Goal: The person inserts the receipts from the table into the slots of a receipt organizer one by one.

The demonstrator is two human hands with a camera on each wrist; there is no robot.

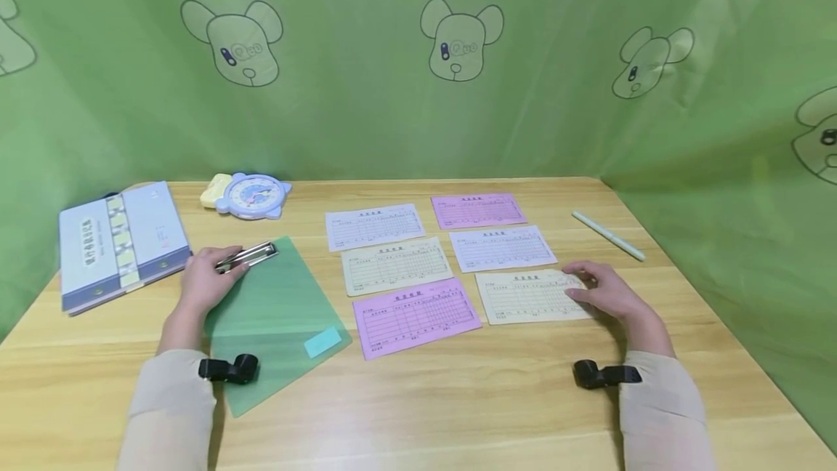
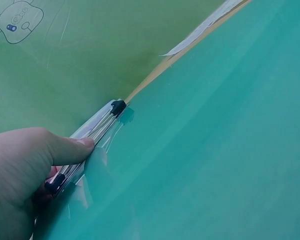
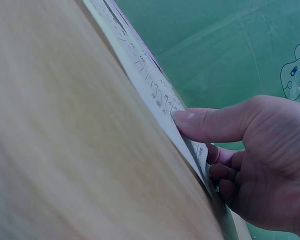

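Note:
A translucent green clipboard (image 1: 275, 296) lies at an angle on the left, with a metal clip (image 1: 258, 256) at its far end. My left hand (image 1: 206, 280) grips that clip, the thumb (image 2: 72, 150) lying along it and the other fingers partly hidden at the board's edge. On the right, a cream printed slip (image 1: 523, 298) lies nearest me in its column. My right hand (image 1: 608, 292) pinches the slip's right end, thumb on the printed face and curled fingers at the edge. A small turquoise label (image 1: 323, 342) sits on the clipboard's near corner.
Left of the clipboard rests a blue-and-white binder (image 1: 153, 227), with a blue toy-like clock (image 1: 255, 196) behind. More slips lie in two columns mid-table, including a near pink slip (image 1: 418, 317) and another cream slip (image 1: 396, 266). A pale green pen (image 1: 608, 235) is at the right.

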